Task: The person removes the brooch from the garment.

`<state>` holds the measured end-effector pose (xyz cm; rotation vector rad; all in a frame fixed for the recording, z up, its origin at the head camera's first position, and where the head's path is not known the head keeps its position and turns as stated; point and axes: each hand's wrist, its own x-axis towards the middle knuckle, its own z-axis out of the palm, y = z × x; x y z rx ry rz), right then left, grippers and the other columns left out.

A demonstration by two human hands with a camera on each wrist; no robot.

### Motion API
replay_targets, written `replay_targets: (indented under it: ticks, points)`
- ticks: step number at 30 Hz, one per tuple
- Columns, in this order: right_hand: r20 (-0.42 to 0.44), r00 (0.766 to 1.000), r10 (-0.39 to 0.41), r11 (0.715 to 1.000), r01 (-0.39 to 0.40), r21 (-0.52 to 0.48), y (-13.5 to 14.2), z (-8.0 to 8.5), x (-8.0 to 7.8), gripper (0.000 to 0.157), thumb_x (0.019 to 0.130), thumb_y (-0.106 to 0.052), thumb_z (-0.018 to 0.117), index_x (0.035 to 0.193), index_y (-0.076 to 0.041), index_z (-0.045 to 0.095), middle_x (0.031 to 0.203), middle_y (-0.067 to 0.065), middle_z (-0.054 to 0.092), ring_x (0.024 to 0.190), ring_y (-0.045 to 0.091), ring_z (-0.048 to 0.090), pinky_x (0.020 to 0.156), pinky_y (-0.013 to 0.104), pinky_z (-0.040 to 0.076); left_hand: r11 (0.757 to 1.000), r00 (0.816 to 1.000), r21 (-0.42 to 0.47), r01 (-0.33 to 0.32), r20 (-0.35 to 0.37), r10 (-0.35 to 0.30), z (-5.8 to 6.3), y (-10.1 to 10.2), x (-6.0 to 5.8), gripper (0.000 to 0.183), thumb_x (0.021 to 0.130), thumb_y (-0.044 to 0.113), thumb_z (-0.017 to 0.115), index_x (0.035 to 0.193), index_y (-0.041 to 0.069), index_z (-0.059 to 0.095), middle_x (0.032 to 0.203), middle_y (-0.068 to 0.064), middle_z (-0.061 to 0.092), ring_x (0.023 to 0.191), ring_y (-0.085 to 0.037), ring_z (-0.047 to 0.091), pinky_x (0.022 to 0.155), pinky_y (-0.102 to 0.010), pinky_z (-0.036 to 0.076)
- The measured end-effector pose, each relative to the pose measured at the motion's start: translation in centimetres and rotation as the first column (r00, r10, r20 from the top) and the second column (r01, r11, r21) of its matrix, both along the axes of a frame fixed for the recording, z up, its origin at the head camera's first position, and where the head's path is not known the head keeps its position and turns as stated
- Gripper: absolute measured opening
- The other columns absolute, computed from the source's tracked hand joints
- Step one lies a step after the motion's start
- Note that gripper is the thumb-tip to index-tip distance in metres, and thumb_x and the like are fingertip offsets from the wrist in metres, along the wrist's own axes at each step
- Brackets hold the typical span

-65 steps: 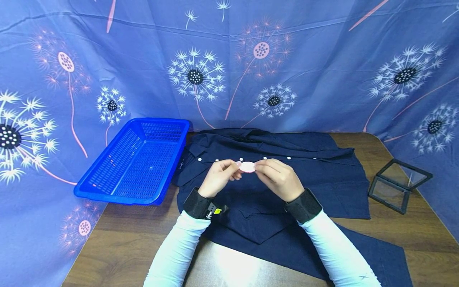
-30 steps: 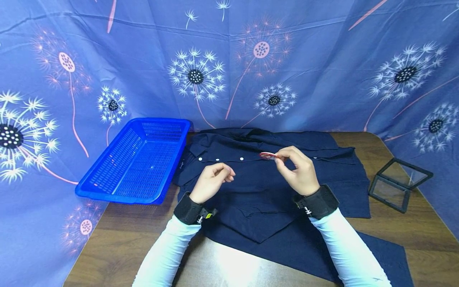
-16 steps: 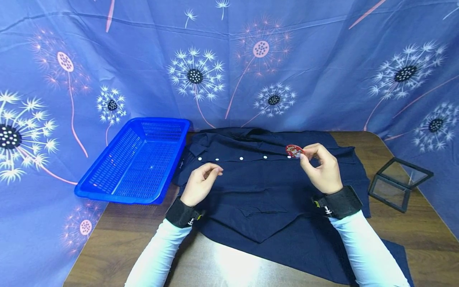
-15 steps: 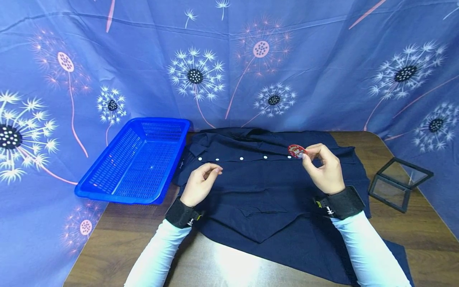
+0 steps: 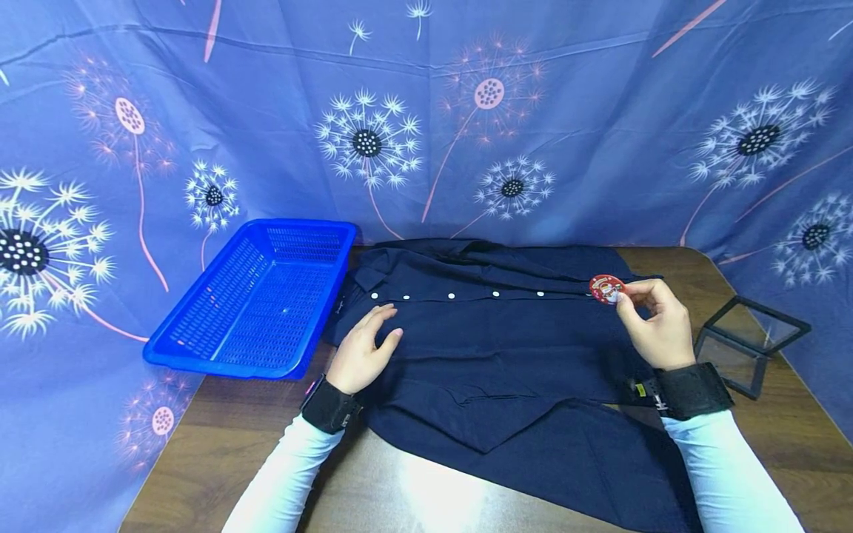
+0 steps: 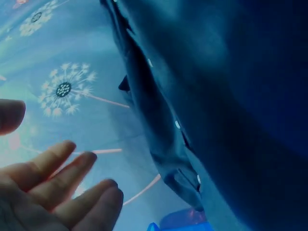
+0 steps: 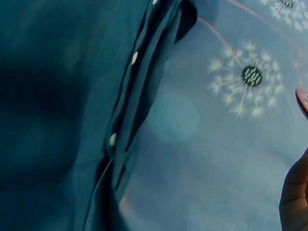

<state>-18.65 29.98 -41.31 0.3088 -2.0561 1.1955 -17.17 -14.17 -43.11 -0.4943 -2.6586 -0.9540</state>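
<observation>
Between the thumb and fingers of my right hand (image 5: 660, 326) I pinch a small round red disc (image 5: 605, 289) with a cartoon figure printed on its face. It is held over the right part of a dark navy shirt (image 5: 506, 340), spread out with a row of white buttons (image 5: 496, 294). My left hand (image 5: 363, 352) is over the shirt's left part, fingers spread and holding nothing. In the left wrist view the left fingers (image 6: 84, 192) are apart. Only the edge of my right hand (image 7: 294, 197) shows in the right wrist view.
A blue plastic basket (image 5: 249, 366) stands at the left of the wooden table (image 5: 220, 444). To the right, partly behind my right wrist, is an open black frame (image 5: 773, 340) with clear panels. A dandelion-patterned blue cloth (image 5: 600, 89) hangs behind the table.
Both hands held the disc at first; the left let go, drew back left and spread its fingers. The right hand carried the disc rightward and turned its printed face into view.
</observation>
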Motion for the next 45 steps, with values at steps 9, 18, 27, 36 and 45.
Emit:
replay_targets:
  ticks: [9, 18, 27, 36, 45]
  points:
    - [0.107, 0.985, -0.133, 0.989, 0.140, -0.057, 2.7, -0.4, 0.7, 0.013, 0.084, 0.009, 0.060, 0.096, 0.016, 0.060, 0.076, -0.032, 0.055, 0.065, -0.017, 0.049, 0.059, 0.004, 0.035, 0.992, 0.997, -0.119, -0.034, 0.059, 0.041, -0.4, -0.3, 0.1, 0.065, 0.093, 0.040, 0.062, 0.145, 0.004, 0.045, 0.153, -0.016, 0.041, 0.144, -0.040, 0.033, 0.116, -0.054, 0.030]
    - [0.205, 0.952, -0.227, 0.966, 0.248, -0.080, 5.7, -1.7, 1.1, 0.016, 0.085, 0.007, 0.059, 0.086, -0.008, 0.063, 0.074, -0.033, 0.055, 0.063, -0.017, 0.050, 0.059, 0.002, 0.036, 0.953, 0.978, -0.301, 0.034, 0.207, 0.030, -0.6, -0.8, 0.5, 0.086, 0.086, 0.058, 0.062, 0.154, 0.013, 0.032, 0.160, -0.020, 0.024, 0.143, -0.056, 0.019, 0.115, -0.065, 0.021]
    - [0.368, 0.882, -0.294, 0.933, 0.349, -0.090, 8.2, -2.1, 2.0, 0.036, 0.087, -0.001, 0.058, 0.079, -0.036, 0.055, 0.060, -0.033, 0.051, 0.052, -0.014, 0.046, 0.052, 0.005, 0.034, 0.929, 0.913, -0.342, 0.142, 0.408, 0.010, -0.9, -1.0, 0.5, 0.095, 0.082, 0.066, 0.063, 0.156, 0.021, 0.025, 0.165, -0.015, 0.011, 0.147, -0.052, 0.008, 0.117, -0.065, 0.016]
    - [0.525, 0.808, -0.266, 0.891, 0.414, -0.186, 10.5, -2.7, 2.4, 0.035, 0.090, -0.002, 0.054, 0.075, -0.034, 0.056, 0.055, -0.030, 0.054, 0.047, -0.014, 0.052, 0.048, 0.003, 0.041, 0.910, 0.874, -0.356, 0.213, 0.485, -0.015, -1.5, -1.2, 0.2, 0.089, 0.083, 0.061, 0.065, 0.153, 0.017, 0.033, 0.161, -0.019, 0.022, 0.145, -0.053, 0.019, 0.116, -0.063, 0.022]
    - [0.598, 0.727, -0.337, 0.891, 0.452, -0.048, 12.6, -3.6, 3.1, 0.034, 0.090, -0.009, 0.051, 0.075, -0.039, 0.051, 0.051, -0.035, 0.048, 0.046, -0.016, 0.048, 0.046, 0.006, 0.037, 0.884, 0.880, -0.409, 0.227, 0.474, -0.007, -1.7, -1.2, 0.3, 0.085, 0.082, 0.053, 0.071, 0.151, 0.016, 0.038, 0.161, -0.018, 0.024, 0.145, -0.052, 0.020, 0.117, -0.059, 0.024]
